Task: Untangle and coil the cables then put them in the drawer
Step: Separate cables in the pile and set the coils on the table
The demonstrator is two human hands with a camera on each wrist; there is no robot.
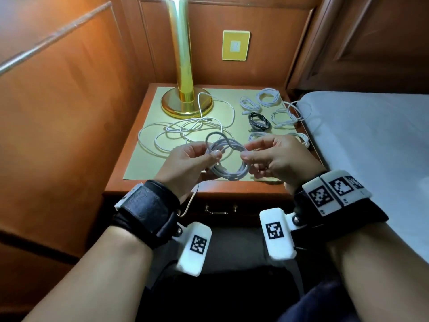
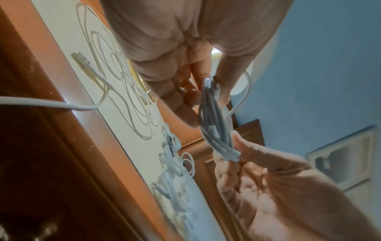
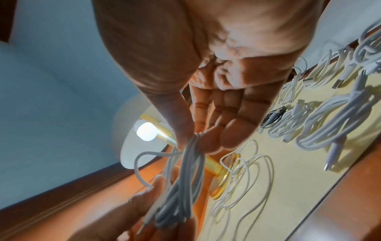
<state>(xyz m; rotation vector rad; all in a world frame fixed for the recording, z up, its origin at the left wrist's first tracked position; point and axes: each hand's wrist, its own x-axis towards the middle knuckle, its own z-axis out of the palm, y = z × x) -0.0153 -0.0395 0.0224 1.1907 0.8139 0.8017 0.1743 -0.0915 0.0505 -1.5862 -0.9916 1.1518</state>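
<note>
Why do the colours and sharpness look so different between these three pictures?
Head view: the lit brass lamp casts warm light and its top is blown out. Left wrist view: the coiled cable is fairly sharp, the near palm soft, the edges stretched. Right wrist view: the bulb glares white and the near cable blurs.

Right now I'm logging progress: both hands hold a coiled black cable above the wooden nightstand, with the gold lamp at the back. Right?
Wrong colour. The head view shows the left hand and right hand holding a coiled white cable; the black cable lies on the wooden nightstand near the gold lamp.
</note>
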